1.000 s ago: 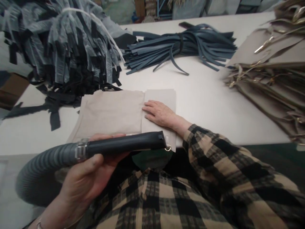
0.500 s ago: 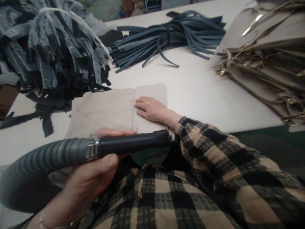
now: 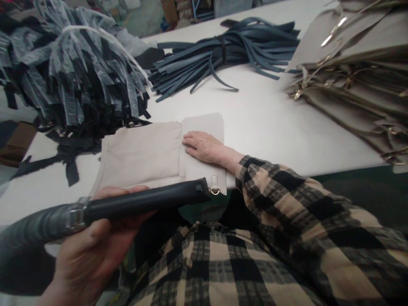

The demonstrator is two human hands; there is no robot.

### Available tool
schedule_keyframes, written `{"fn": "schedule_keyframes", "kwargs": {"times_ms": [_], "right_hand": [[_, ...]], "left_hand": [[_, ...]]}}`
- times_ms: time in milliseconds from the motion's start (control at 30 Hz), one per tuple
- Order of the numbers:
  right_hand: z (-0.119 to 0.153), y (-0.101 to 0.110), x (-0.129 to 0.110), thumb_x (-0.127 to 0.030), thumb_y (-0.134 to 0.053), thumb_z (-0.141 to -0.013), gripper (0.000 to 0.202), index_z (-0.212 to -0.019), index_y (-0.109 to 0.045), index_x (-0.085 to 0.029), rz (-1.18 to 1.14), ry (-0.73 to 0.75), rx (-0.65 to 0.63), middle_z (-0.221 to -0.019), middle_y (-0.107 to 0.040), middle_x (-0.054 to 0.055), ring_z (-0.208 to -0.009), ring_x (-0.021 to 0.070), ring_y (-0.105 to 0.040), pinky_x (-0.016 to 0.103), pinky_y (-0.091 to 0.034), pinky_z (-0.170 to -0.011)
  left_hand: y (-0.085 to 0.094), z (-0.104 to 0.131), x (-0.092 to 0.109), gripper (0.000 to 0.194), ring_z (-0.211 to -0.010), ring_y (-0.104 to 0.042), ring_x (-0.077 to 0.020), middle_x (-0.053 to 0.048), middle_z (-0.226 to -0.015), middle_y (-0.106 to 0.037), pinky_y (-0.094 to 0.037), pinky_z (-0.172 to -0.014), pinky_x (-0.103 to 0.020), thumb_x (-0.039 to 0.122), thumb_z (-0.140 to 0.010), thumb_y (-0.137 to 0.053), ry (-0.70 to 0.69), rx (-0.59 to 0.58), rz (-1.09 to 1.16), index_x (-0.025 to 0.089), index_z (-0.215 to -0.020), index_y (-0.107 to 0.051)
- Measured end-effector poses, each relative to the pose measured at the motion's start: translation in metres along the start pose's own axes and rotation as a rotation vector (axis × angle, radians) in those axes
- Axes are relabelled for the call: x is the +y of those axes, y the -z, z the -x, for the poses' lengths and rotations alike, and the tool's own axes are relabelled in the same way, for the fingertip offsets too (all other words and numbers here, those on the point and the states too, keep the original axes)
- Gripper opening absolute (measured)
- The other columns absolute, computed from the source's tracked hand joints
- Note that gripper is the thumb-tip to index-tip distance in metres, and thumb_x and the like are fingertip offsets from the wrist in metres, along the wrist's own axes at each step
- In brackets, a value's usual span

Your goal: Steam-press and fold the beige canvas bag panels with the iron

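My left hand [image 3: 98,242] is wrapped round a black hose nozzle [image 3: 146,202], joined by a metal clamp [image 3: 77,213] to a ribbed grey hose [image 3: 32,229]. The nozzle's tip points right, just in front of a small metal ring on a tab [image 3: 214,187]. Flat on the light beige fabric piece [image 3: 143,151] at its narrower right-hand section [image 3: 204,121] lies my right hand [image 3: 204,146], fingers stretched out and pointing left. The nozzle and left hand hide the fabric's near edge.
Across the white table [image 3: 255,114] a bundle of dark blue straps [image 3: 191,59] lies at the back. Black strips partly wrapped in plastic [image 3: 73,63] are heaped at the left. A pile of beige fabric pieces with metal hooks [image 3: 357,93] stands at the right.
My left hand and the nozzle have moved left and slightly down, baring the metal ring on its tab. The right hand stays nearly in place on the fabric.
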State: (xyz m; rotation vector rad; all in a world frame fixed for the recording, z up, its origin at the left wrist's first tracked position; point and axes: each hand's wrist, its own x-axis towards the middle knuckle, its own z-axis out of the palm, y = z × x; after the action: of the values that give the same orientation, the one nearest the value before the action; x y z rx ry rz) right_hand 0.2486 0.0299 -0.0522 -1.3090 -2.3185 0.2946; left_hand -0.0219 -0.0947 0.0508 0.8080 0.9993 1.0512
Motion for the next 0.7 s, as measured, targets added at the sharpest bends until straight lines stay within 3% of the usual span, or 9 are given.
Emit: {"fn": "schedule_keyframes", "kwargs": {"times_ms": [133, 233, 333, 433, 567, 633, 700], "right_hand": [[0.002, -0.002, 0.002, -0.024, -0.052, -0.097, 0.028, -0.120, -0.064, -0.013, 0.044, -0.015, 0.016, -0.131, -0.059, 0.012, -0.122, 0.0244, -0.051, 0.037, -0.037, -0.109], [0.003, -0.001, 0.001, -0.024, -0.053, -0.096, 0.028, -0.120, -0.065, -0.012, 0.061, -0.025, 0.010, -0.131, -0.059, 0.012, -0.121, 0.0249, -0.052, 0.038, -0.038, -0.108], [0.004, -0.001, 0.002, -0.022, -0.054, -0.095, 0.029, -0.120, -0.065, -0.011, 0.054, -0.026, 0.013, -0.131, -0.060, 0.013, -0.121, 0.0247, -0.052, 0.038, -0.038, -0.108], [0.003, -0.004, 0.005, -0.021, -0.054, -0.095, 0.029, -0.120, -0.065, -0.012, 0.040, -0.036, 0.021, -0.132, -0.059, 0.013, -0.122, 0.0244, -0.052, 0.039, -0.038, -0.109], [0.003, 0.005, 0.001, -0.015, -0.054, -0.092, 0.024, -0.111, -0.068, -0.016, -0.062, -0.079, 0.057, -0.125, -0.063, 0.009, -0.117, 0.0223, -0.055, 0.038, -0.042, -0.105], [0.011, 0.023, -0.009, -0.013, -0.053, -0.091, 0.021, -0.104, -0.069, -0.016, -0.129, -0.118, 0.093, -0.114, -0.068, 0.008, -0.106, 0.0202, -0.060, 0.035, -0.046, -0.096], [0.027, 0.044, -0.024, -0.015, -0.055, -0.090, 0.017, -0.097, -0.070, -0.016, -0.176, -0.174, 0.036, -0.097, -0.071, 0.005, -0.089, 0.0173, -0.063, 0.030, -0.048, -0.083]], "left_hand": [[-0.022, -0.010, -0.027, 0.037, -0.101, -0.070, -0.0265, -0.005, -0.101, -0.076, -0.058, -0.090, -0.039, 0.038, -0.063, -0.087, -0.002, -0.091, 0.057, 0.023, -0.093, -0.074], [-0.032, -0.015, -0.033, 0.032, -0.101, -0.069, -0.0257, -0.006, -0.101, -0.076, -0.057, -0.091, -0.039, 0.033, -0.066, -0.086, -0.027, -0.130, 0.112, 0.022, -0.093, -0.074], [-0.029, -0.014, -0.029, 0.033, -0.102, -0.069, -0.0278, -0.007, -0.105, -0.075, -0.058, -0.091, -0.042, 0.030, -0.066, -0.085, -0.031, -0.199, 0.088, 0.021, -0.095, -0.073], [-0.011, -0.008, -0.021, 0.034, -0.100, -0.070, -0.0281, -0.007, -0.108, -0.075, -0.059, -0.090, -0.040, 0.031, -0.067, -0.084, -0.028, -0.212, 0.052, 0.021, -0.097, -0.073], [0.014, 0.003, -0.010, 0.035, -0.096, -0.071, -0.0264, -0.005, -0.101, -0.076, -0.060, -0.086, -0.036, 0.039, -0.064, -0.085, -0.050, 0.010, 0.103, 0.021, -0.092, -0.074], [0.021, 0.008, -0.008, 0.034, -0.093, -0.071, -0.0247, -0.002, -0.096, -0.077, -0.062, -0.083, -0.034, 0.042, -0.062, -0.084, -0.061, 0.145, 0.134, 0.022, -0.087, -0.073], [0.023, 0.008, -0.008, 0.035, -0.092, -0.070, -0.0239, -0.001, -0.094, -0.076, -0.062, -0.081, -0.032, 0.044, -0.061, -0.084, -0.069, 0.211, 0.139, 0.022, -0.085, -0.073]]}}
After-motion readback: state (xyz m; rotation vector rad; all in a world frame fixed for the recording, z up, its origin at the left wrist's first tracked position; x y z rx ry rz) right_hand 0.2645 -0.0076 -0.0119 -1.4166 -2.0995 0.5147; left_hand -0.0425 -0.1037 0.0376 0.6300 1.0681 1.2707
